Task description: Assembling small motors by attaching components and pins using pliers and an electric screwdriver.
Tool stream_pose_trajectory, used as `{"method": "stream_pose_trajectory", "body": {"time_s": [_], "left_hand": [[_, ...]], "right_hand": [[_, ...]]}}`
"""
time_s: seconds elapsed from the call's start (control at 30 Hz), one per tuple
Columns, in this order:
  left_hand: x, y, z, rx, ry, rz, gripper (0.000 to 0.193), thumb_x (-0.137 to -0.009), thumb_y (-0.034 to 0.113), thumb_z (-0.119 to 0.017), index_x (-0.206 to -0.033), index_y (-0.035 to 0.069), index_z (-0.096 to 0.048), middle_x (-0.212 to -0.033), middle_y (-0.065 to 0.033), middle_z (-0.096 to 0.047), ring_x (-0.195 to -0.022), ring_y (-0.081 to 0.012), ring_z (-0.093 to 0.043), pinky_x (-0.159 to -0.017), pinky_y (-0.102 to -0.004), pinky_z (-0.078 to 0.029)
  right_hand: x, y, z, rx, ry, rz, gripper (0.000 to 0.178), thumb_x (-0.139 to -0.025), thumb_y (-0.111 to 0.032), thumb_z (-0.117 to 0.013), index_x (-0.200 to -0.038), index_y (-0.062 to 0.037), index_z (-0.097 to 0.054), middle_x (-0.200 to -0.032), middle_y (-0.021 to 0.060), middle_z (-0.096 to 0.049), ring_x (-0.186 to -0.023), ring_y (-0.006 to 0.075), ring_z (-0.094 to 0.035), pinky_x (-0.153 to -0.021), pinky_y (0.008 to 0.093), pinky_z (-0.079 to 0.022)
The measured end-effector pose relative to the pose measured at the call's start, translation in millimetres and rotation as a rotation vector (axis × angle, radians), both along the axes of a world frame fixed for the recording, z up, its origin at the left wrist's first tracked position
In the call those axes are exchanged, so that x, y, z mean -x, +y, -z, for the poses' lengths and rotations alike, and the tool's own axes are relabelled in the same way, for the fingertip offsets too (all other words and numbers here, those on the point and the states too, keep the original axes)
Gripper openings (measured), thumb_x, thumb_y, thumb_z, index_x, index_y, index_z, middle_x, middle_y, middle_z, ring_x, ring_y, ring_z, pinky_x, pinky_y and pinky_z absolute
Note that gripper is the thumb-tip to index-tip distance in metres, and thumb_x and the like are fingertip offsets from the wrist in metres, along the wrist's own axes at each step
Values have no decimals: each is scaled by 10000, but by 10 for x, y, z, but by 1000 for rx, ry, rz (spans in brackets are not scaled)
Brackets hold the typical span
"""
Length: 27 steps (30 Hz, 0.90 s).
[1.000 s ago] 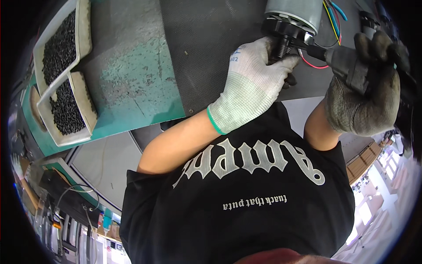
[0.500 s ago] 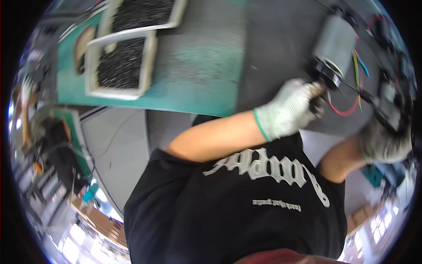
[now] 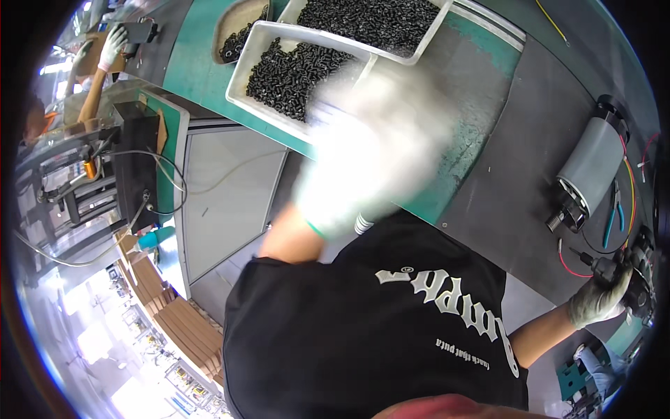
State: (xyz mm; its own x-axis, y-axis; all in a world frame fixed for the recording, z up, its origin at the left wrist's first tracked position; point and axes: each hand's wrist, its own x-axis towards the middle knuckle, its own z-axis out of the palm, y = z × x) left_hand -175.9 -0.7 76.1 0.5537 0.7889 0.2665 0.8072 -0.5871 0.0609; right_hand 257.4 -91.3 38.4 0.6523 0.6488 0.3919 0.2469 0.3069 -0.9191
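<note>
Grey cylindrical motor [image 3: 590, 167] lies on its side on the dark mat [image 3: 509, 188], black geared end pointing toward the person, coloured wires [image 3: 631, 192] trailing off its far end. No hand on it.

Right hand [image 3: 606, 297], in a grey work glove, sits just beyond the motor's geared end, at the mat's near edge. Fingers wrapped tight around a black power tool [image 3: 628, 272]; tool tip points toward the motor without touching it. A red wire [image 3: 569, 262] loops on the mat between tool and motor.

Teal-handled pliers [image 3: 614, 213] lie just beside the motor, on the side of the coloured wires.

Left hand [image 3: 373, 143], white glove, is well apart from the motor, across the mat, over the green bench surface [image 3: 481, 105]. Heavily blurred; cannot tell whether the fingers are spread or closed, or whether they hold anything.

Further from the motor than that hand: a white tray [image 3: 255, 66] filled with small black screws [image 3: 289, 66], a second white tray [image 3: 426, 35] of the same behind it, touching.

Far from the motor, upper corner of view: another person's gloved hand [image 3: 113, 45].
</note>
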Motion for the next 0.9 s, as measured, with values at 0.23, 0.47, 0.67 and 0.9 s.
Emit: {"method": "stream_pose_trajectory", "body": {"time_s": [0.23,0.47,0.67,0.9], "left_hand": [[1342,665,431,128,3,-761,220,-817,198,-650,-969,42,-677,-931,-203,-664,-858,-371,-649,-788,-423,-528],[1399,682,453,97,56,-748,320,-837,205,-626,-1090,20,-557,-1071,-244,-610,-965,-415,-602,-837,-472,-494],[1386,484,338,-12,-93,-704,383,-883,124,-577,-1241,1,-522,-1064,-228,-616,-1017,-391,-591,-865,-437,-478],[-141,19,-114,680,-1611,-397,273,-747,123,-622,-975,-8,-552,-793,-91,-576,-691,-146,-611,-628,-261,-535]], "right_hand": [[-119,-34,118,17,-121,82,270,-923,-127,-575,-1031,117,-619,-1059,204,-638,-940,265,-653,-886,383,-526],[166,42,-76,9,25,-4,296,-893,-51,-589,-1148,99,-569,-1091,152,-625,-931,209,-625,-830,324,-516],[391,113,-235,-35,77,-55,369,-870,-6,-612,-1216,76,-511,-1032,151,-620,-910,208,-620,-828,333,-516],[207,6,-410,-218,377,-532,454,-883,-49,-573,-1309,32,-437,-1199,151,-548,-1043,238,-563,-904,398,-463]]}}
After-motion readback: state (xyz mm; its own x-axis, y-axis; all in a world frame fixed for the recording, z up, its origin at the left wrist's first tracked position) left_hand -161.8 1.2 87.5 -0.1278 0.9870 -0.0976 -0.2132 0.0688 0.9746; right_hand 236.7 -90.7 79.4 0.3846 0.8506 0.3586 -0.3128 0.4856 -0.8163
